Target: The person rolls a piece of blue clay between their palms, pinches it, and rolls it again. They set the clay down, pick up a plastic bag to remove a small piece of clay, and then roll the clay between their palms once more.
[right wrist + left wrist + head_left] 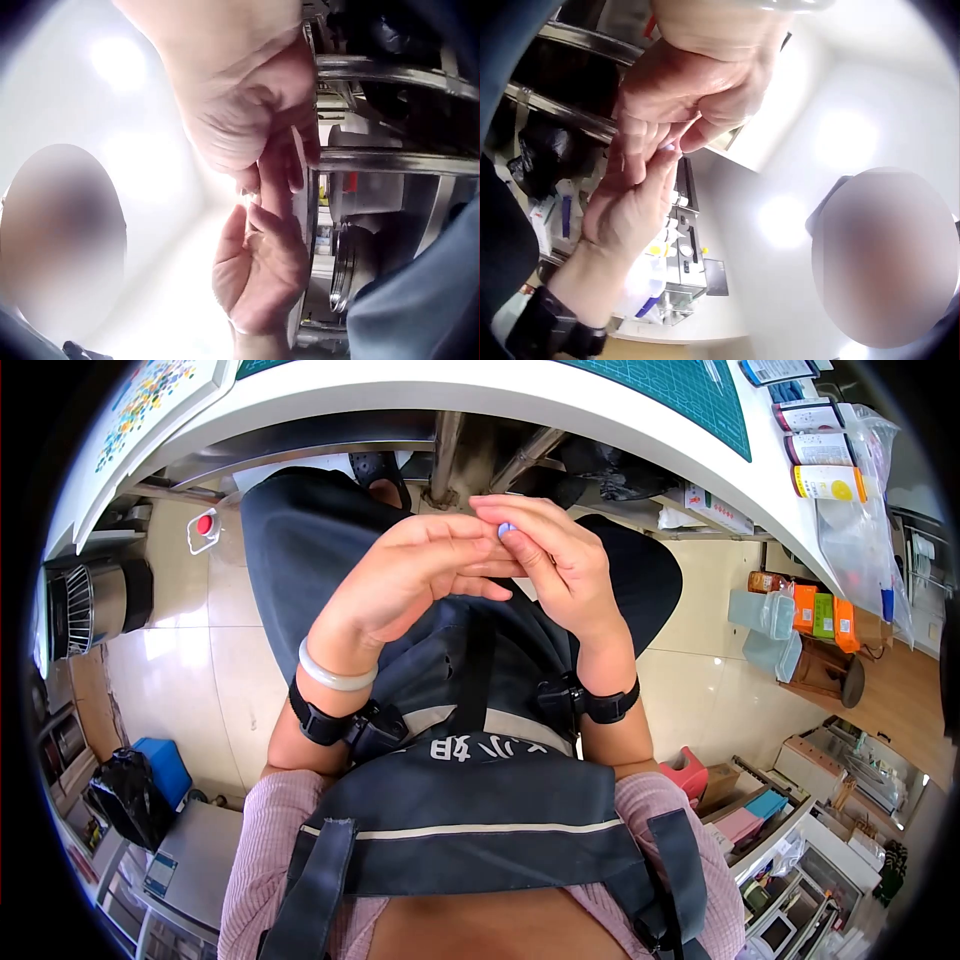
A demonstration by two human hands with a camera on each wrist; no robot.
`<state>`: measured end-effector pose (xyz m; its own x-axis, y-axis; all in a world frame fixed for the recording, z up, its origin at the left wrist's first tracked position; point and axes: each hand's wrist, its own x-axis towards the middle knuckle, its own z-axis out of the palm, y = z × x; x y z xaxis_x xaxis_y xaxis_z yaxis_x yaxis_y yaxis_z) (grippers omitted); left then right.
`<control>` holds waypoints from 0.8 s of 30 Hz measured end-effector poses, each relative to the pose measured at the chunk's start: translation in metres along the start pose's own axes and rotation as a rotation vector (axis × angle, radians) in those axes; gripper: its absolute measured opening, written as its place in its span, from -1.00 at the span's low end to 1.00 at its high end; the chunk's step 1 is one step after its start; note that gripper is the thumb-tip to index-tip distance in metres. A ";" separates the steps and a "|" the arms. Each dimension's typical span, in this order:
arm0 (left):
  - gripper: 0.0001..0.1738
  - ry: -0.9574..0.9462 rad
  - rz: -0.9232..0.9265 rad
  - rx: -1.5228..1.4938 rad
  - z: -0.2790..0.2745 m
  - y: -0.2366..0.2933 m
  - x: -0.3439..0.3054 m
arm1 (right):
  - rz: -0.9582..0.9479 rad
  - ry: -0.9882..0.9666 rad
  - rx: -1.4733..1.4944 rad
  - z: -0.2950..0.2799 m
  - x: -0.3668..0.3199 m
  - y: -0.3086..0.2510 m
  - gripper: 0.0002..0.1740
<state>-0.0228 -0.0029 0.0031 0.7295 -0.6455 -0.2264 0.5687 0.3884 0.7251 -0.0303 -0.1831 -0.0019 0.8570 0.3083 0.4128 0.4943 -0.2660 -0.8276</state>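
Both hands meet over the lap in the head view. A small lavender piece (505, 530) shows at the tip of the right thumb; its kind is too small to tell. My right hand (562, 565) pinches it, with the fingers lying over the left fingertips. My left hand (415, 570) has its fingers stretched out, slightly bent, and its thumb tip right beside the piece. In the left wrist view the lavender piece (669, 147) sits between the two thumb tips. The hands overlap in the right wrist view, the left hand (262, 281) below the right hand (247, 120), with the piece mostly hidden.
A white table (400, 402) with a green cutting mat (690, 405) curves ahead of the hands. Several labelled bottles (825, 450) line its right side. Colourful dots cover a white board (150, 405) at the left. Metal table legs (447, 455) stand beyond the knees.
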 end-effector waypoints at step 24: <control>-0.69 0.006 -0.096 -0.122 -0.011 0.000 0.006 | -0.120 0.062 -0.296 0.007 0.002 -0.009 -0.80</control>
<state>-0.0150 0.0003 -0.0054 0.6714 -0.6798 -0.2951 0.6778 0.4022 0.6155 -0.0342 -0.1739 0.0033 0.7925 0.3002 0.5308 0.6057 -0.4880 -0.6284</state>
